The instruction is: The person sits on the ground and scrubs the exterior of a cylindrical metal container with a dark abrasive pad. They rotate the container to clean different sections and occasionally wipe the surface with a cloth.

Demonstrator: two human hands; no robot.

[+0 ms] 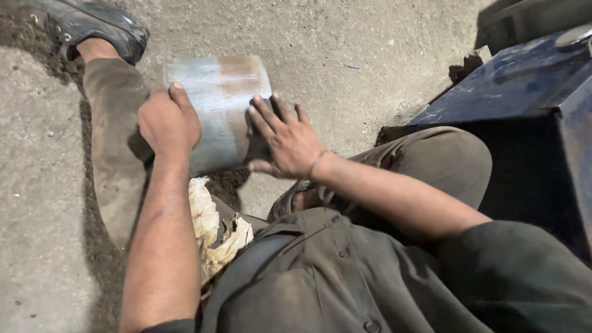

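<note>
Closest to the lens we saw our own dark, dusty shirt [320, 277] with its row of buttons, and below it our bent legs in worn olive trousers [114, 142], seated on a gritty concrete floor [345, 43]. Between the knees, resting near the outstretched leg, lay a short metal cylinder [219, 102], grey-blue with a broad rust-brown patch on its upper side and no label or printing that we could make out. Our left hand [168, 120] was clamped on its left flank, thumb riding over the top edge, while our right hand [287, 139] was spread flat against its near end face, fingers splayed, pressing but not closed around anything. We judged the piece heavy, rigid and likely rough where rusted, best steadied by its curved sides with a palm against the end, since it could roll. A crumpled, stained cream rag [213, 231] lay tucked against our lap just under the cylinder. One scuffed black shoe [92, 28] showed at the top left. To the right stood a dark blue metal box [524, 86], scratched and unmarked.
</note>
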